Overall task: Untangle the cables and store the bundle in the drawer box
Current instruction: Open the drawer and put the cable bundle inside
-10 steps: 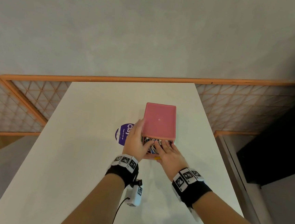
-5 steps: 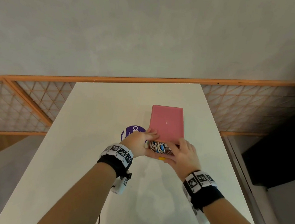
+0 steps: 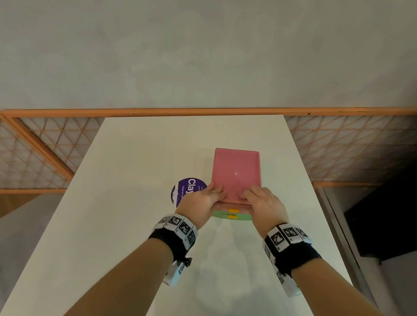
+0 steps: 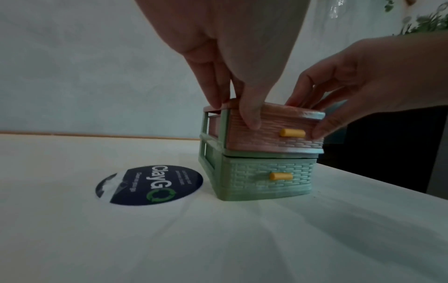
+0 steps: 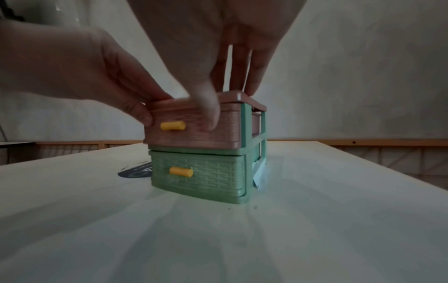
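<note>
The drawer box point(image 3: 235, 170) has a pink top and stands mid-table. Its pink upper drawer point(image 4: 274, 132) sits pushed in, nearly flush above the green lower drawer point(image 4: 266, 180); both carry yellow knobs. My left hand point(image 3: 205, 200) rests its fingers on the box's top at the front left, and its thumb point(image 4: 252, 118) presses the pink drawer front. My right hand point(image 3: 261, 202) mirrors it at the front right, its thumb point(image 5: 208, 114) on the pink drawer point(image 5: 191, 137) beside the knob. No cables show anywhere; the drawer's inside is hidden.
A round dark purple sticker point(image 3: 187, 188) lies flat on the white table point(image 3: 133, 227) just left of the box. Beyond the table's far edge runs a wooden rail with lattice panels point(image 3: 52, 139). A dark cabinet point(image 3: 399, 212) stands off to the right.
The pink drawer, open with coloured cables showing, has slid into the box. Both hands moved from the drawer's open mouth onto the box's top and front.
</note>
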### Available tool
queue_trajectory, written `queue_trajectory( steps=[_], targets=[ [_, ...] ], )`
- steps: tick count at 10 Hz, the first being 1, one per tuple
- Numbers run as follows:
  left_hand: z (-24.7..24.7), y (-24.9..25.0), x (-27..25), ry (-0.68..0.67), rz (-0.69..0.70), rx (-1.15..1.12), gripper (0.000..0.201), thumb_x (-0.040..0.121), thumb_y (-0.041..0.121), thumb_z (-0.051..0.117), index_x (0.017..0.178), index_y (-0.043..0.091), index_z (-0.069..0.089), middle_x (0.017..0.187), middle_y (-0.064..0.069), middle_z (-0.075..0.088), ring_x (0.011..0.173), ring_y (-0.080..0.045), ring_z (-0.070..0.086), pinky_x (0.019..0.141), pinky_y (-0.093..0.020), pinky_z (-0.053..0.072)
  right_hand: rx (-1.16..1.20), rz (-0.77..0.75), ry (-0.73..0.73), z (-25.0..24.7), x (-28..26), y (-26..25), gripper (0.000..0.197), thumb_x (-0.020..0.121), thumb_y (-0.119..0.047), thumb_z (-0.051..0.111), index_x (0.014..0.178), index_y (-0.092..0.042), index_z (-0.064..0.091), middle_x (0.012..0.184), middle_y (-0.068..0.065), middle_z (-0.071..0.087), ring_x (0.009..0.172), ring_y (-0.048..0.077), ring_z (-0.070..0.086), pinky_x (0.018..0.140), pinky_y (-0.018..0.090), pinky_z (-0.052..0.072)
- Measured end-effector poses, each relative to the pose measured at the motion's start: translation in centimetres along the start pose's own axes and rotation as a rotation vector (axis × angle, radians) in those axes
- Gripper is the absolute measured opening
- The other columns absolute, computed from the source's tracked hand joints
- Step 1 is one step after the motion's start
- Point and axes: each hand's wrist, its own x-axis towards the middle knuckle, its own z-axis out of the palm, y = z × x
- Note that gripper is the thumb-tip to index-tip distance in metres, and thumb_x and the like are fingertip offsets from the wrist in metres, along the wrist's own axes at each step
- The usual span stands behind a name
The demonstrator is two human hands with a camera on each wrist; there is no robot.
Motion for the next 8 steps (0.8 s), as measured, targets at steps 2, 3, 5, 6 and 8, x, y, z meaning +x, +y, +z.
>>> queue_trajectory(
  steps=[2, 3, 5, 6, 8],
  targets=[
    [0.9, 0.7, -0.4, 0.115, -0.016, -0.029, 0.032, 0.099, 0.014, 0.050, 0.128, 0.014, 0.061, 0.141, -0.006, 0.053, 0.137, -0.022, 0.041, 0.098, -0.041, 0.048, 0.021, 0.007, -0.037, -0.8, -0.1, 0.5, 0.024, 0.070, -0.005, 0.072, 0.086, -0.022, 0.065, 0.082, -0.006, 0.063, 0.074, 0.020, 0.059, 0.054, 0.023, 0.042],
    [1.3, 1.0, -0.9, 0.123, 0.003, -0.017, 0.032, 0.097, 0.015, 0.052, 0.126, 0.013, 0.063, 0.137, -0.007, 0.057, 0.133, -0.027, 0.047, 0.092, -0.046, 0.053, 0.054, 0.072, -0.112, -1.3, -0.1, 0.6, 0.022, 0.081, -0.004, 0.060, 0.095, -0.021, 0.063, 0.096, -0.005, 0.062, 0.089, 0.021, 0.056, 0.063, 0.029, 0.044],
    [0.7, 0.9, -0.8, 0.101, 0.012, -0.034, 0.033, 0.099, 0.019, 0.051, 0.131, 0.016, 0.059, 0.142, -0.003, 0.052, 0.137, -0.021, 0.041, 0.103, -0.039, 0.045, 0.046, 0.088, -0.136, -1.4, -0.2, 0.2, 0.025, 0.083, -0.003, 0.055, 0.100, -0.021, 0.061, 0.103, -0.005, 0.059, 0.097, 0.021, 0.053, 0.066, 0.025, 0.039],
    [0.3, 1.1, -1.2, 0.116, -0.002, -0.124, 0.035, 0.097, 0.017, 0.054, 0.132, 0.017, 0.058, 0.144, -0.001, 0.050, 0.138, -0.015, 0.039, 0.110, -0.027, 0.034, 0.033, 0.075, -0.197, -1.8, 0.0, 0.1, 0.031, 0.081, 0.001, 0.052, 0.104, -0.018, 0.059, 0.107, -0.001, 0.057, 0.100, 0.023, 0.052, 0.070, 0.027, 0.039],
    [-2.4, 0.9, -4.3, 0.562, -0.354, -0.760, 0.018, 0.091, 0.011, 0.064, 0.104, 0.019, 0.071, 0.118, 0.002, 0.069, 0.110, -0.017, 0.064, 0.093, -0.025, 0.050, 0.351, 0.102, -0.074, -6.2, 1.3, -1.3, 0.048, 0.078, 0.002, 0.056, 0.119, -0.023, 0.060, 0.122, -0.001, 0.057, 0.112, 0.020, 0.055, 0.096, 0.027, 0.043]
  ],
)
